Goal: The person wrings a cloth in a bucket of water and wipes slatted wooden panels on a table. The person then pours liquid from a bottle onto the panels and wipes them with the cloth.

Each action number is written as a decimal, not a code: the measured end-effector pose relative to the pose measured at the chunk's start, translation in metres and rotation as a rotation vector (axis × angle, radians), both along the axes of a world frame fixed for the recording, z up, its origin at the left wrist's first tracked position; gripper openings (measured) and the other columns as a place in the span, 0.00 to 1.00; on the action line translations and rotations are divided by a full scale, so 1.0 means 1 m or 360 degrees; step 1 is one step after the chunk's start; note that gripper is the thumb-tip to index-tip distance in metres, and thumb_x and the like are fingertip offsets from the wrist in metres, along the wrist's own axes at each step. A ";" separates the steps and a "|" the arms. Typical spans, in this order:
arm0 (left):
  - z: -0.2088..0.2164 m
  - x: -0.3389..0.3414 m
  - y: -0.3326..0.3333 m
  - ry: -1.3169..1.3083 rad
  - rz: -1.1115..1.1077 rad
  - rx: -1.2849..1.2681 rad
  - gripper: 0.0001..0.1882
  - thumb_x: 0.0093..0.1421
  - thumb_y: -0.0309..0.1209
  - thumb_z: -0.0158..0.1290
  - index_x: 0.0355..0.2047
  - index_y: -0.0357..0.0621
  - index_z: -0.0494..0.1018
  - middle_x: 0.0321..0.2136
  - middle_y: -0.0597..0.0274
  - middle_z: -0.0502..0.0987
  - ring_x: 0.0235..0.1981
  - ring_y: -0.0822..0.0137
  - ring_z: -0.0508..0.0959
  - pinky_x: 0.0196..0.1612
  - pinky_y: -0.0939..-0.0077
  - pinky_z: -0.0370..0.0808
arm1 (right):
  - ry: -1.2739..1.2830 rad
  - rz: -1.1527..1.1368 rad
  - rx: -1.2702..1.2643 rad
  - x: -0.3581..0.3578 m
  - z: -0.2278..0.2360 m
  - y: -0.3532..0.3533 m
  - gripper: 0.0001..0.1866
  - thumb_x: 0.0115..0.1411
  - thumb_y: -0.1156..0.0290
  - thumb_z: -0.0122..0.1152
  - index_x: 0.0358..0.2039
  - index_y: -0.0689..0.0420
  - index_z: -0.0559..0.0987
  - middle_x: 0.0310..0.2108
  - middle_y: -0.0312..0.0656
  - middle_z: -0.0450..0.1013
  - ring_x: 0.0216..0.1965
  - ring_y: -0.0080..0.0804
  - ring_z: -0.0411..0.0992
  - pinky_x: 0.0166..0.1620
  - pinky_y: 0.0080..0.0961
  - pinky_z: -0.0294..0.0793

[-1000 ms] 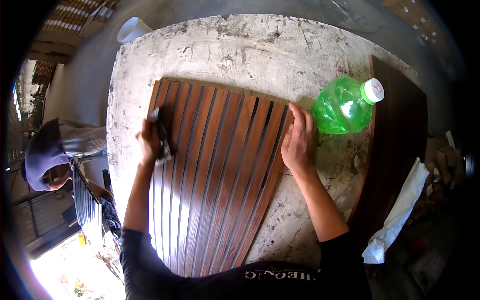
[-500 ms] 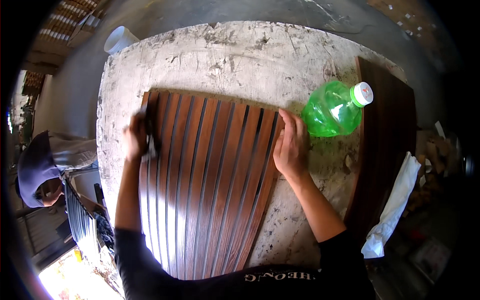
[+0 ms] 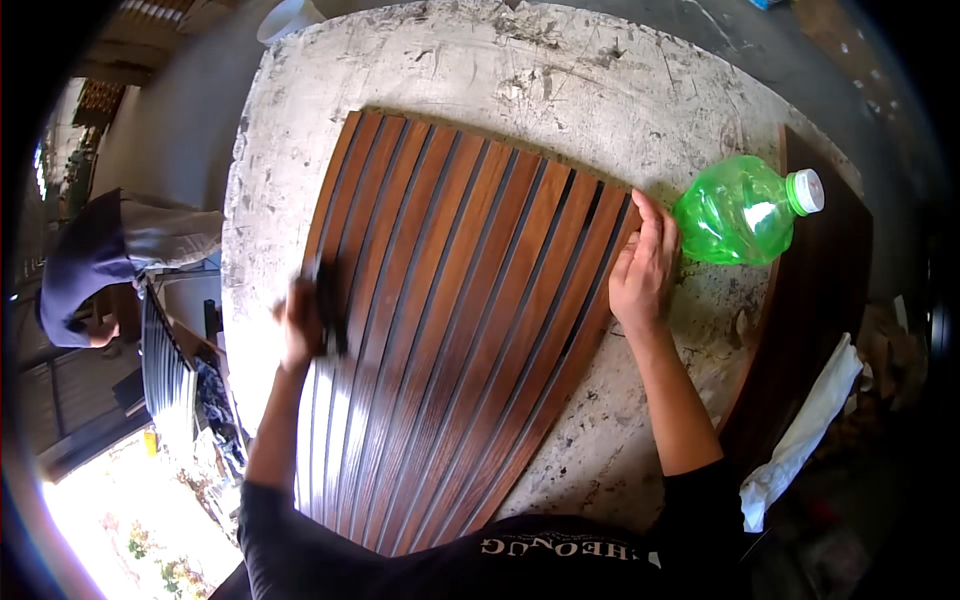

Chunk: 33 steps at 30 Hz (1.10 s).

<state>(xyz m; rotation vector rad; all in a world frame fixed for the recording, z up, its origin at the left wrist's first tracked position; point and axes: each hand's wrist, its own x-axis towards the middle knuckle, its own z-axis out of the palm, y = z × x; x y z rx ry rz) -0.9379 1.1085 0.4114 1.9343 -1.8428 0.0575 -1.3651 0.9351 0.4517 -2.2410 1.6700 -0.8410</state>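
A brown wooden slatted panel point(image 3: 470, 290) with dark grooves lies on the worn white tabletop point(image 3: 450, 65). At its left edge, my left hand point(image 3: 298, 325) is closed around a dark, blurred object point(image 3: 330, 305) that sits against the slats. Motion smears this object, so its kind does not show. My right hand point(image 3: 645, 265) holds the panel's right edge near the far right corner, fingers along the edge and thumb bent toward it. Just right of that hand lies a clear bottle point(image 3: 735, 212) of green tint with a white cap.
A dark brown board point(image 3: 815, 260) runs along the table's right side, with a crumpled white strip of sheet point(image 3: 800, 440) by its near end. Beyond the far left edge stands a white bucket point(image 3: 288, 18). At left, another person point(image 3: 88, 260) bends over dark ribbed panels point(image 3: 168, 370).
My left hand has slid nearer to me along the panel's left edge with the dark object. My right hand stays by the far right corner. The whole view has shifted.
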 end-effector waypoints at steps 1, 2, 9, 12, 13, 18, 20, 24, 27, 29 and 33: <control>0.017 -0.005 -0.050 0.0011 0.0119 0.0172 0.05 0.60 0.30 0.45 0.35 0.48 0.70 0.25 0.53 0.75 0.20 0.54 0.76 0.27 0.63 0.72 | -0.0055 0.0030 -0.0072 0.004 0.004 0.000 0.29 0.51 0.87 0.42 0.56 0.59 0.62 0.47 0.51 0.62 0.47 0.47 0.65 0.48 0.34 0.68; 0.034 -0.006 -0.102 -0.0278 -0.0001 0.0049 0.07 0.60 0.32 0.44 0.38 0.50 0.69 0.27 0.51 0.77 0.23 0.46 0.76 0.29 0.58 0.72 | -0.0119 0.0065 -0.0141 0.010 0.008 0.001 0.30 0.49 0.88 0.44 0.56 0.60 0.62 0.44 0.50 0.64 0.45 0.47 0.66 0.48 0.36 0.67; 0.007 -0.011 -0.074 -0.0546 0.0014 -0.0012 0.13 0.61 0.34 0.44 0.44 0.45 0.70 0.30 0.49 0.78 0.26 0.46 0.77 0.29 0.52 0.72 | -0.0163 0.0107 -0.0074 0.007 0.006 0.000 0.31 0.49 0.89 0.41 0.56 0.60 0.61 0.46 0.51 0.62 0.43 0.44 0.66 0.44 0.31 0.70; -0.019 -0.026 0.076 0.1971 0.0443 -0.0096 0.13 0.58 0.24 0.47 0.43 0.37 0.71 0.26 0.56 0.78 0.21 0.61 0.78 0.24 0.71 0.74 | -0.0055 0.0136 -0.0293 0.002 0.001 -0.006 0.30 0.50 0.90 0.41 0.57 0.62 0.60 0.47 0.53 0.62 0.44 0.46 0.67 0.44 0.32 0.71; -0.013 -0.011 0.078 0.1048 0.0232 -0.0026 0.12 0.57 0.24 0.47 0.42 0.36 0.71 0.24 0.57 0.77 0.21 0.61 0.78 0.24 0.71 0.74 | -0.0132 0.0091 -0.0163 0.010 0.003 -0.003 0.29 0.52 0.88 0.40 0.57 0.61 0.61 0.47 0.53 0.63 0.46 0.48 0.65 0.47 0.35 0.68; 0.040 -0.050 -0.123 0.0014 0.0139 0.0287 0.08 0.59 0.32 0.46 0.39 0.49 0.68 0.21 0.44 0.75 0.20 0.46 0.77 0.22 0.54 0.73 | -0.0430 0.0054 0.0101 0.012 0.006 0.002 0.27 0.54 0.85 0.38 0.56 0.59 0.63 0.49 0.53 0.62 0.50 0.50 0.62 0.51 0.37 0.65; 0.057 -0.044 -0.189 -0.0172 0.0198 0.0091 0.08 0.61 0.36 0.45 0.40 0.54 0.66 0.21 0.42 0.75 0.22 0.39 0.75 0.24 0.47 0.72 | -0.0302 0.0067 0.0103 0.028 0.006 0.002 0.27 0.54 0.86 0.38 0.56 0.59 0.63 0.49 0.52 0.61 0.51 0.50 0.62 0.52 0.35 0.65; 0.041 -0.081 -0.122 -0.0082 0.0315 0.0320 0.14 0.59 0.34 0.47 0.45 0.45 0.66 0.24 0.45 0.77 0.22 0.43 0.76 0.21 0.54 0.73 | -0.0254 0.0082 0.0044 0.007 0.003 -0.001 0.28 0.51 0.87 0.42 0.55 0.60 0.62 0.46 0.51 0.62 0.43 0.45 0.67 0.46 0.33 0.69; -0.020 -0.065 0.080 0.1037 0.0069 -0.0099 0.16 0.57 0.28 0.48 0.46 0.37 0.69 0.30 0.51 0.79 0.24 0.60 0.80 0.27 0.70 0.78 | -0.0049 0.0094 -0.0294 0.007 -0.004 -0.005 0.29 0.50 0.88 0.45 0.55 0.62 0.62 0.45 0.52 0.63 0.41 0.44 0.67 0.45 0.32 0.69; 0.000 -0.070 0.116 -0.0435 -0.0036 0.0285 0.15 0.55 0.27 0.50 0.43 0.35 0.71 0.30 0.52 0.79 0.25 0.60 0.80 0.27 0.73 0.78 | -0.0043 0.0046 -0.0183 0.008 -0.006 -0.003 0.29 0.49 0.88 0.45 0.56 0.62 0.62 0.45 0.53 0.63 0.42 0.44 0.67 0.46 0.32 0.69; 0.034 -0.101 -0.033 -0.0181 -0.0490 -0.0014 0.13 0.58 0.25 0.48 0.43 0.36 0.68 0.22 0.56 0.77 0.16 0.66 0.77 0.15 0.74 0.72 | -0.0186 0.0050 -0.0108 0.004 -0.001 -0.003 0.31 0.49 0.88 0.44 0.56 0.59 0.62 0.46 0.52 0.63 0.44 0.46 0.67 0.46 0.32 0.69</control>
